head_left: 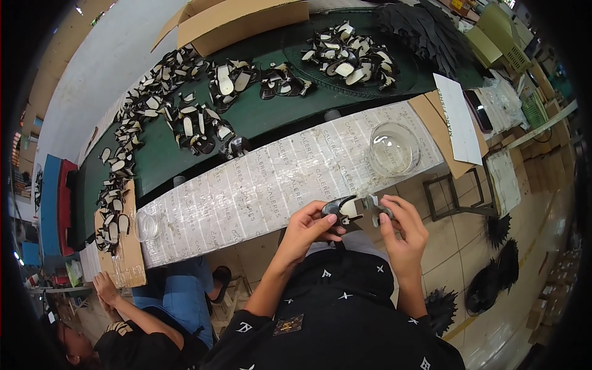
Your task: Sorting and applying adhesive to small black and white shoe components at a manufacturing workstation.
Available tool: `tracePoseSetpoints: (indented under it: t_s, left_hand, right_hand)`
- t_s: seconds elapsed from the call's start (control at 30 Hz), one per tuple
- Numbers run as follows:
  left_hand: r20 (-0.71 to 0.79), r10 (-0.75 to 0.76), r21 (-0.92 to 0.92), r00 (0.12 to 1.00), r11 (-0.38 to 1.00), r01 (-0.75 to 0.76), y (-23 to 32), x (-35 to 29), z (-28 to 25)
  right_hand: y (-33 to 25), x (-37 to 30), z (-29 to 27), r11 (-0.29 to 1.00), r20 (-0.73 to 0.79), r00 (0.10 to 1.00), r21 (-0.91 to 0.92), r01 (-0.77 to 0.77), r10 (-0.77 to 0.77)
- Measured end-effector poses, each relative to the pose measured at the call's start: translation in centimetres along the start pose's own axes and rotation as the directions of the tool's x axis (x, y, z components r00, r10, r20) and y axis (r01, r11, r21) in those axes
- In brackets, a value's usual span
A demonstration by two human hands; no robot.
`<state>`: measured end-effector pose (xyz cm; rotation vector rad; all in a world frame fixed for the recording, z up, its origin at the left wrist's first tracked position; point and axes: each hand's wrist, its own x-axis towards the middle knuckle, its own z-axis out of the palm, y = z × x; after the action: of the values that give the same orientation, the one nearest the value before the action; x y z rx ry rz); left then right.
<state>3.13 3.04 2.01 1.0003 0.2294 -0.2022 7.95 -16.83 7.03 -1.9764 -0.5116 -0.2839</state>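
Closest in, left hand (311, 227): raised before a black top (357, 311), palm turned inward, thumb and fingers grasping a glossy black-and-white piece (333, 208) just in front of the ledge.
Right hand (405, 231): lifted level with the other, fingers curled, pinching a small greyish item (374, 209) at the fingertips, near the piece, too small to identify.
Wrapped ledge (265, 185): covered in printed pale paper under shiny film, bearing a wide clear bowl (394, 148) at right and a smaller clear cup (147, 227) at left.
Co-worker (148, 324): seated at left, one hand by a cardboard sheet (129, 265).
Green table (271, 126): beyond the ledge, strewn at left with loose pieces (151, 92), heaped with more on a round tray (324, 89).
Cardboard box (243, 28): open, along the far edge.
Tiled floor (453, 262): pale, scattered at right with dark jagged bundles (484, 287).
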Motion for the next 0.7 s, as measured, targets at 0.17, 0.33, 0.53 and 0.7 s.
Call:
tracePoseSetpoints:
  t_s: [0.17, 0.33, 0.53, 0.7]
  left_hand:
    - [0.019, -0.013, -0.135, 1.000, 0.991, 0.015, -0.2, 0.1, -0.4]
    - [0.005, -0.001, -0.176, 1.000, 0.984, 0.002, -0.4, 0.3, -0.4]
    - [0.015, -0.008, -0.162, 1.000, 0.987, 0.010, -0.2, 0.4, -0.2]
    - [0.022, -0.005, -0.164, 1.000, 0.986, 0.008, 0.0, 0.5, 0.0]
  right_hand:
    - [-0.4, -0.3, -0.5, 0.954, 0.012, 0.981, 0.234, -0.189, 0.191]
    - [-0.9, -0.3, -0.1, 0.947, 0.066, 0.983, 0.266, -0.181, 0.170]
    - [-1.0, -0.5, 0.7, 0.936, 0.113, 0.980, 0.296, -0.192, 0.165]
    - [-0.8, -0.6, 1.2, 0.945, 0.123, 0.981, 0.275, -0.176, 0.147]
